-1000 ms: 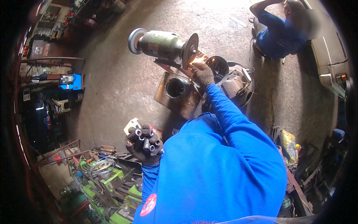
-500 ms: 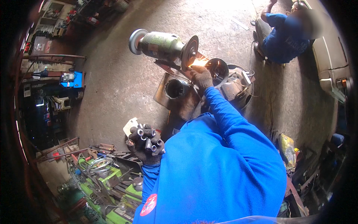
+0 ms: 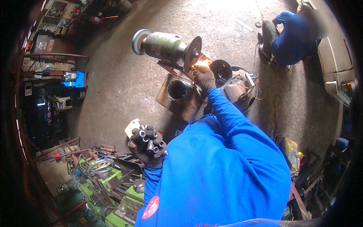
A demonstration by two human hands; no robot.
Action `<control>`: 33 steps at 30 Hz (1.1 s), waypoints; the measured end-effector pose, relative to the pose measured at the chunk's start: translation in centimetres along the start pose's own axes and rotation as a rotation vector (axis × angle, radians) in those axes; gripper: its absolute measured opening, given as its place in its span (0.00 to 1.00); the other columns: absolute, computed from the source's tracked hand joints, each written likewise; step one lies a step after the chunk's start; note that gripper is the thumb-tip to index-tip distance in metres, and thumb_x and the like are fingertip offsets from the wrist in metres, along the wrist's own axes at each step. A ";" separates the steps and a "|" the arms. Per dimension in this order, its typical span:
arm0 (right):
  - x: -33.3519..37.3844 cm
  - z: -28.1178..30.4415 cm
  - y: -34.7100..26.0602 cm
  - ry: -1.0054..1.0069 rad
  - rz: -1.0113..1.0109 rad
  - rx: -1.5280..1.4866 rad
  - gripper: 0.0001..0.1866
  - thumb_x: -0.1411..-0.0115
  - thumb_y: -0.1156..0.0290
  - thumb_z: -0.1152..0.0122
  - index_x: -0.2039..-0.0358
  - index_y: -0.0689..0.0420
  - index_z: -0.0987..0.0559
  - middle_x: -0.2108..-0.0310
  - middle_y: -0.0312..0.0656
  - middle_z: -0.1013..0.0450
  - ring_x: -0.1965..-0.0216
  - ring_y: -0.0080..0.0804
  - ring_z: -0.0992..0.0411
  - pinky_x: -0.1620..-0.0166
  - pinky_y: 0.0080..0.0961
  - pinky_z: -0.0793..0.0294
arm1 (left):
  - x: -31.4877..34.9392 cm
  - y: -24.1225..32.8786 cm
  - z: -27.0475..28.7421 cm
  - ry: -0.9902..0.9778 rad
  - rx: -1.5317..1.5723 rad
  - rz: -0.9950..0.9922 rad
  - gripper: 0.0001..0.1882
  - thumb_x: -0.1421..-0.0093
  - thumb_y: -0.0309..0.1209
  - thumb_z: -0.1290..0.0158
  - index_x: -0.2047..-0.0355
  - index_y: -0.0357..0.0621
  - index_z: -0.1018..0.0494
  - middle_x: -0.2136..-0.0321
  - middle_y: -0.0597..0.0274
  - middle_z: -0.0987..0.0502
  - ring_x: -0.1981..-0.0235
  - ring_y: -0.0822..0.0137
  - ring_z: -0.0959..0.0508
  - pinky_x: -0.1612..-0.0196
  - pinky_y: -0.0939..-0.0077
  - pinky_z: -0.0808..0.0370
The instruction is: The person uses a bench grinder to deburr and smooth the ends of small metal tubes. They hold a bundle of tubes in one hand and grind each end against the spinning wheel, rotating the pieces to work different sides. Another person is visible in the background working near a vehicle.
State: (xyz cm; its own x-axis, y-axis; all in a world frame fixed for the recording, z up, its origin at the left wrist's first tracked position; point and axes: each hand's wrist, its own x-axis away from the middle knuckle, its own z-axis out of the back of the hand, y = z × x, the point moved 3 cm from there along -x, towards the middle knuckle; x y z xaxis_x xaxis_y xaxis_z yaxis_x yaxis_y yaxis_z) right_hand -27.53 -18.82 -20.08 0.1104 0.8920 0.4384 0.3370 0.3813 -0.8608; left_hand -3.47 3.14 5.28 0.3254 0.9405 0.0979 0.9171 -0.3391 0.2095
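My left hand point(image 3: 151, 155), in a dark work glove, cradles a bunch of short metal tubes point(image 3: 150, 146) with their open ends showing. A bench grinder point(image 3: 165, 46) with a green motor body stands ahead, a pale wheel on its left and a dark grinding wheel point(image 3: 192, 53) on its right. My gloved right hand point(image 3: 204, 77) is closed close to the dark wheel, where orange sparks point(image 3: 203, 60) fly. Whatever its fingers grip is hidden by glove and glare. Just right of that hand is a round dark container point(image 3: 221, 72) with small pieces inside.
Below the grinder, a round pipe opening point(image 3: 179, 90) sits in a metal plate. A green machine point(image 3: 124, 193) with coiled wire fills the lower left. A co-worker in blue point(image 3: 291, 41) crouches at the upper right beside a beige vehicle part point(image 3: 334, 56). A cable trails across the floor.
The co-worker has shifted slightly, drawing an arm in. My right hand stays at the sparking wheel and my left hand keeps the tubes; the view has moved slightly.
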 end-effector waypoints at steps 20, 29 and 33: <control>5.3 0.6 -3.2 -0.243 -0.176 -0.718 0.19 0.27 0.68 0.33 0.39 0.59 0.23 0.62 0.34 0.24 0.67 0.21 0.26 0.70 0.15 0.26 | 0.1 0.2 0.0 0.099 -0.158 -0.148 0.27 0.30 0.57 0.46 0.37 0.63 0.28 0.44 0.65 0.22 0.58 0.64 0.23 0.73 0.69 0.22; 4.9 0.5 -3.9 -0.153 -0.186 -0.602 0.16 0.27 0.62 0.33 0.44 0.55 0.19 0.65 0.34 0.22 0.74 0.19 0.27 0.74 0.17 0.28 | -0.5 0.0 0.2 0.117 -0.054 -0.130 0.27 0.32 0.55 0.42 0.37 0.62 0.29 0.45 0.71 0.20 0.61 0.66 0.27 0.72 0.70 0.22; 2.0 1.9 -0.7 -0.095 -0.084 -0.347 0.18 0.26 0.66 0.39 0.39 0.57 0.20 0.60 0.40 0.19 0.68 0.24 0.22 0.69 0.21 0.22 | -1.3 0.2 0.2 0.087 -0.052 -0.076 0.27 0.33 0.53 0.40 0.37 0.62 0.28 0.44 0.73 0.20 0.58 0.65 0.24 0.70 0.68 0.21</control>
State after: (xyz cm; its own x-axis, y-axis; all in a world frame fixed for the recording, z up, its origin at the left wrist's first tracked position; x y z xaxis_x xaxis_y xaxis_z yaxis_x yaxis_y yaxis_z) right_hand -29.31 -16.82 -19.03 -0.0133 0.8860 0.4635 0.6397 0.3638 -0.6770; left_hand -3.70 1.82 4.99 0.2319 0.9590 0.1629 0.9246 -0.2693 0.2695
